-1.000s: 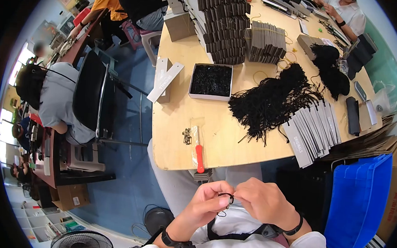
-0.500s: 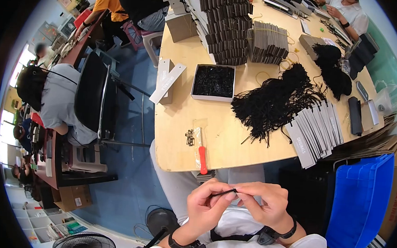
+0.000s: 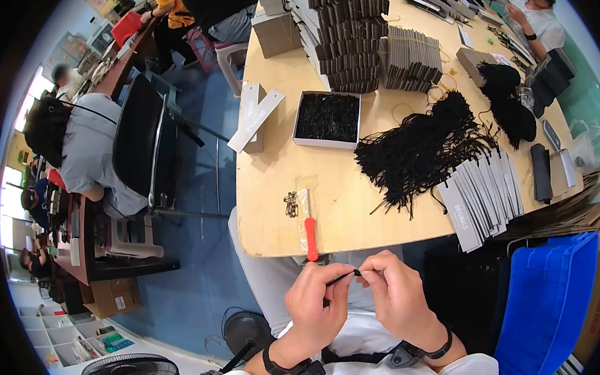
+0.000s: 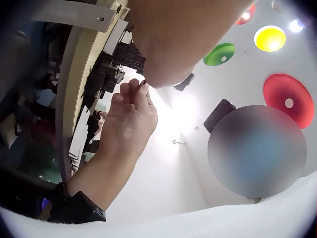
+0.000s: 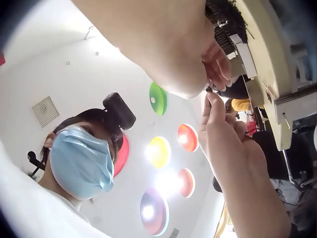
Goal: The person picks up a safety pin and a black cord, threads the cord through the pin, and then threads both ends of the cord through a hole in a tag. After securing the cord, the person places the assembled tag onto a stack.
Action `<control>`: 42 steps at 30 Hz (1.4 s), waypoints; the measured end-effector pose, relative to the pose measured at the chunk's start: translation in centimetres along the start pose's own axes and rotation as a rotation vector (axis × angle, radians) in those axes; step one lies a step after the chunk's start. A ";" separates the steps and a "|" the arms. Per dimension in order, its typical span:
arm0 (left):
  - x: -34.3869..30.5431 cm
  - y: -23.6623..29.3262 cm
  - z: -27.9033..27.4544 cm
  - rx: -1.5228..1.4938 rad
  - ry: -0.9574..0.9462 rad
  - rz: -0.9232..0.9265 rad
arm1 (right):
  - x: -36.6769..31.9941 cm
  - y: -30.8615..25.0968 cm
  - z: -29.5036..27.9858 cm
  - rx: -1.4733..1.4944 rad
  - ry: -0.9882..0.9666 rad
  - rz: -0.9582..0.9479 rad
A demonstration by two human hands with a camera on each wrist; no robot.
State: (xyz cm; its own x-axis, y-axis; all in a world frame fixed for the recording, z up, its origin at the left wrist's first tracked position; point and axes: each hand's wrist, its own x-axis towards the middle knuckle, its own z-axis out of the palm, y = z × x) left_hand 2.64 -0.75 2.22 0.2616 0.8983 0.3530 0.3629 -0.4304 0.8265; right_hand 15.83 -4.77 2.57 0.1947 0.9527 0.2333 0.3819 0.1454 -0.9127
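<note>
A short length of thin black cord (image 3: 339,279) is stretched between both hands, just in front of the table's near edge. My left hand (image 3: 315,305) pinches it between thumb and forefinger. Close beside it, my right hand (image 3: 397,293) pinches its other end, fingertips almost meeting the left ones. In the left wrist view the right hand (image 4: 130,116) has its fingers curled, and the bulk of the left hand hides most of the cord. The right wrist view shows the left hand (image 5: 230,144) with thumb and forefinger together at a small dark tip.
On the table lie a red-handled tool (image 3: 311,239), small dark metal pieces (image 3: 291,204), a box (image 3: 324,143) of black bits, a heap of black cords (image 3: 414,149) and fanned grey printed tags (image 3: 479,204). Tall grey stacks (image 3: 345,40) stand behind. A blue bin (image 3: 545,309) is at right.
Both hands have risen toward the table edge. The cord, looped at the left fingers a second ago, is now drawn straight between the hands. The right hand has turned, showing its thumb and forefinger.
</note>
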 end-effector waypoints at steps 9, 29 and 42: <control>0.9 -0.8 -0.8 -0.036 -0.154 0.013 | 0.6 0.3 -1.0 -0.059 -0.160 0.034; 1.5 -1.7 -1.6 -1.100 -0.429 -0.991 | 0.7 2.3 -0.6 -0.376 0.001 -0.444; 0.7 -1.0 -0.9 -0.835 -0.299 -0.821 | 1.3 2.4 -1.5 -0.541 -0.045 -0.584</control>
State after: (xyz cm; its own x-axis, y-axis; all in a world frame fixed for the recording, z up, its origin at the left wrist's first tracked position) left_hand 1.61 0.36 2.07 0.4606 0.7739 -0.4347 -0.1427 0.5479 0.8243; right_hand 18.34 -3.60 1.23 -0.2045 0.7744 0.5988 0.7988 0.4856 -0.3551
